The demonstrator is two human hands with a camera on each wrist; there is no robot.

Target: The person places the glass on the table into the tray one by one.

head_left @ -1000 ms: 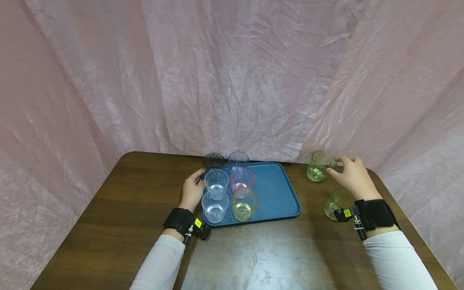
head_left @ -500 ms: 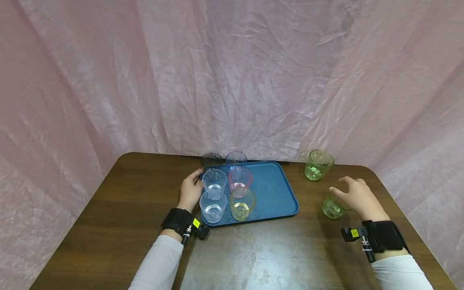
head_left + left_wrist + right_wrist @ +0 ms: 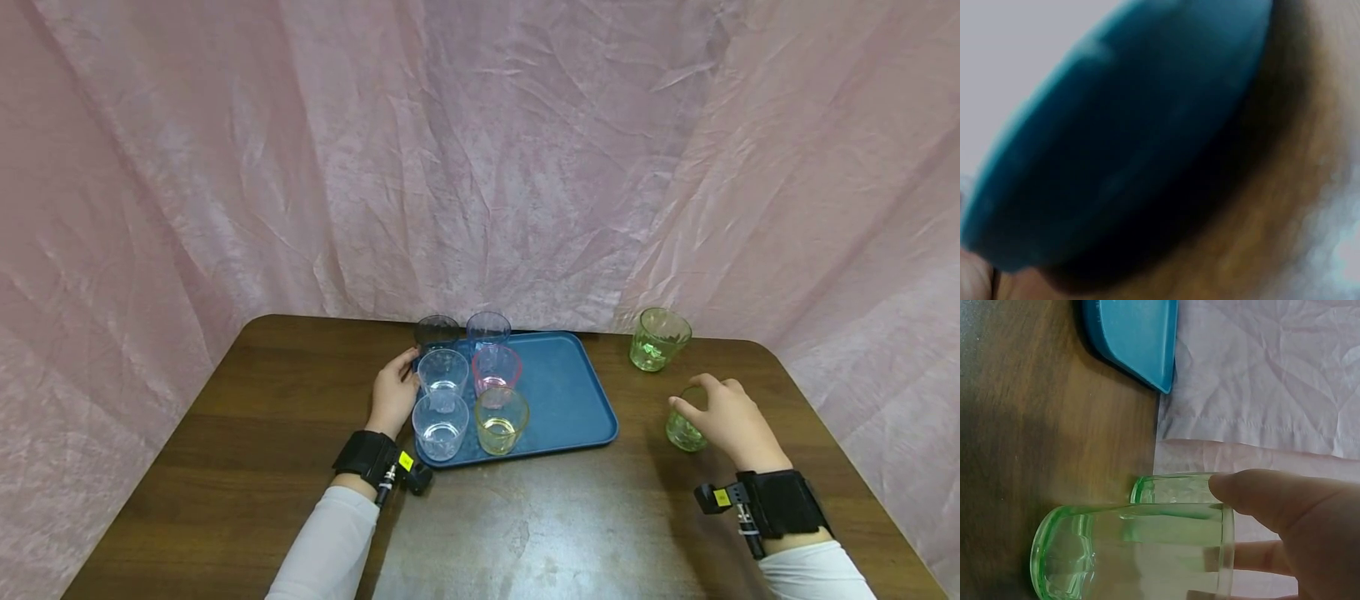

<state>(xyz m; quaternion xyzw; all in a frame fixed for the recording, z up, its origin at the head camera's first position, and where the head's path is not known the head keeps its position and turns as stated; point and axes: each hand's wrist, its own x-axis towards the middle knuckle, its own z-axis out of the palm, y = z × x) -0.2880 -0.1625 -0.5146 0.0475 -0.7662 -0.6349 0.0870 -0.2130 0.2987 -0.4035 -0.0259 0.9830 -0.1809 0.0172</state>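
In the head view, my left hand grips the left edge of a blue tray; the left wrist view shows the tray blurred, with a bit of skin at its corner. My right hand is at the rim of the nearer green glass, thumb on one side and fingers beyond. In the right wrist view the fingers show through that upright glass, thumb spread beside the rim, no firm hold visible. A second green glass stands behind it.
On the tray's left half stand a dark glass, a blue glass, a pink-rimmed glass, a yellow glass and two clear glasses, one nearer. A pink curtain hangs behind the wooden table.
My right hand has left the rear green glass, which now stands alone, and has come back toward me to the nearer green glass. The left hand stays at the tray edge.
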